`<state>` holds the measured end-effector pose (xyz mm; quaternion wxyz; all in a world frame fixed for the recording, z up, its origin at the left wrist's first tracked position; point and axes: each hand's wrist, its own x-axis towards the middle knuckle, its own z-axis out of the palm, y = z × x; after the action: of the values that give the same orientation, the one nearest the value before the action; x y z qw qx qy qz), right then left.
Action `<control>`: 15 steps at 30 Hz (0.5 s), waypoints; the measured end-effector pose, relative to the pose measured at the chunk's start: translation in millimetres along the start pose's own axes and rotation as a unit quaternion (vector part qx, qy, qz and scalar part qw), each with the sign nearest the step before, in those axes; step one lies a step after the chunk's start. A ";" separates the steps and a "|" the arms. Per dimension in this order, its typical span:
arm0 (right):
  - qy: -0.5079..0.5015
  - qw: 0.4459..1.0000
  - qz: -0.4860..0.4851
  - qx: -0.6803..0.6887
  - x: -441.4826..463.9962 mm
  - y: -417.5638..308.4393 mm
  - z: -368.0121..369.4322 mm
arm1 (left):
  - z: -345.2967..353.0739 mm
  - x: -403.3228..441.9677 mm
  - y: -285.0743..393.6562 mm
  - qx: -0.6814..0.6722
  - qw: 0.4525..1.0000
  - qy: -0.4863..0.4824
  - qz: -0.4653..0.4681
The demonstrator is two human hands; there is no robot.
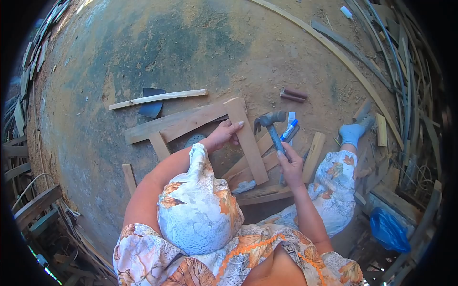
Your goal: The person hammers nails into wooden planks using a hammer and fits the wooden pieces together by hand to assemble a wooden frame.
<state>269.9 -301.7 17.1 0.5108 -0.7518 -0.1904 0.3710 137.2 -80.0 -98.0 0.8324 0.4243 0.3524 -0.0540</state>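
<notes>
My left hand (224,135) is closed on the edge of a short flat wooden board (249,148), thumb on top. The board's far end lies over the end of a longer wooden plank (181,120). A claw hammer (274,132) is in my right hand (291,164), its fingers wrapped round the lower handle and the head pointing away from me. Just beyond the hammer is a blue and white marker (288,130), lying near a dark strip. Beneath and beside the short board are more wood pieces and a crumpled pale plastic scrap (244,186).
A thin wooden strip (181,96) lies across a dark sheet piece (150,110). Two brown tubes (293,95) rest on the ground beyond the hammer. Wood piles line both sides, with a blue plastic bag (389,229) at right. My socked foot (352,134) is stretched out.
</notes>
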 end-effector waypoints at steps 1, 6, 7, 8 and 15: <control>-0.002 1.000 0.017 0.001 -0.3 -1.3 -0.5 | -0.4 0.2 0.9 0.002 1.000 0.003 0.000; 0.001 1.000 0.011 -0.007 1.6 -1.7 1.7 | -3.4 6.3 1.9 0.003 1.000 0.005 0.006; 0.000 1.000 0.018 -0.004 1.3 -2.8 2.0 | -2.9 5.4 2.2 -0.001 1.000 0.008 0.003; 0.000 1.000 0.025 -0.001 1.1 -4.1 2.1 | -2.4 4.9 2.5 -0.006 1.000 0.010 0.000; -0.006 1.000 -0.009 -0.014 6.9 -9.1 7.5 | -6.0 5.2 1.0 0.010 1.000 0.008 -0.007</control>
<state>269.7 -288.8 21.3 0.5027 -0.7546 -0.2057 0.3682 138.2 -73.8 -103.0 0.8248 0.4302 0.3619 -0.0598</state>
